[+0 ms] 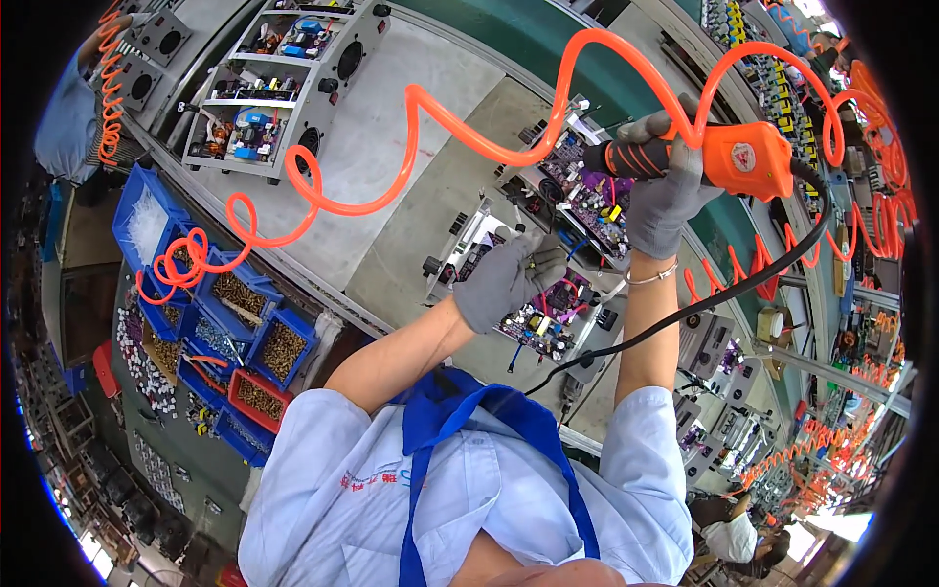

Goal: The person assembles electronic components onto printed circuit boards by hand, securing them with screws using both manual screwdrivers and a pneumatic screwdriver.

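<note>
My right hand (667, 201), in a grey glove, is wrapped round an orange and black electric screwdriver (748, 161). The tool lies nearly level, its black nose toward the left and a black cable trailing from its back end. My left hand (504, 282), gloved too, is over a metal chassis with a purple circuit board (548, 328). Its fingers are curled together, and what they may hold is hidden. Just beyond, below the screwdriver's nose, another chassis carries a populated purple circuit board (592, 196).
Coiled orange air hose (421, 108) loops across the bench above both hands. Blue bins (284, 347) and a red bin (258, 395) of small metal parts stand at left. Open-sided units (254, 122) stand at far left, near another person's sleeve (68, 127).
</note>
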